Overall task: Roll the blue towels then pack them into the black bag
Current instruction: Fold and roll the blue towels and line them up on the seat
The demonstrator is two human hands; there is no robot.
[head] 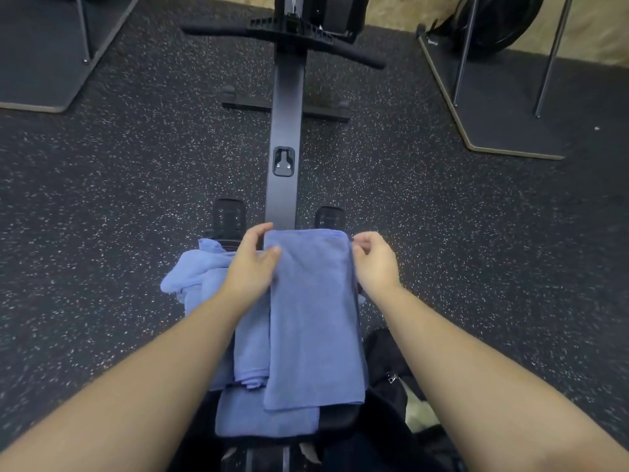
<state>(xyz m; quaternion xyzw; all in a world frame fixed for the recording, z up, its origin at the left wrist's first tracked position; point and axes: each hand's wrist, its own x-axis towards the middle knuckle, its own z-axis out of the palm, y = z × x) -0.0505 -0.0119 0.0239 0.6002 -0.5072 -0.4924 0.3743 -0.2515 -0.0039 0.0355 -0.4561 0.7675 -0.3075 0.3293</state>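
Observation:
A long folded blue towel point(315, 318) lies lengthwise on top of a pile of other blue towels point(200, 274) on the rowing machine. My left hand point(253, 264) rests on the towel's far left corner, thumb pressing the cloth. My right hand point(372, 258) pinches the far right corner. Another folded blue towel point(265, 419) lies underneath, nearer to me. The black bag point(388, 356) sits at the right of the pile, partly hidden by my right forearm, with a metal zip pull showing.
The rowing machine's rail point(285, 137) runs away from me, with footrests point(228, 216) on both sides and a handle bar point(282, 35) at the far end. Speckled rubber floor surrounds it. Grey platforms with metal legs point(503, 107) stand at far left and right.

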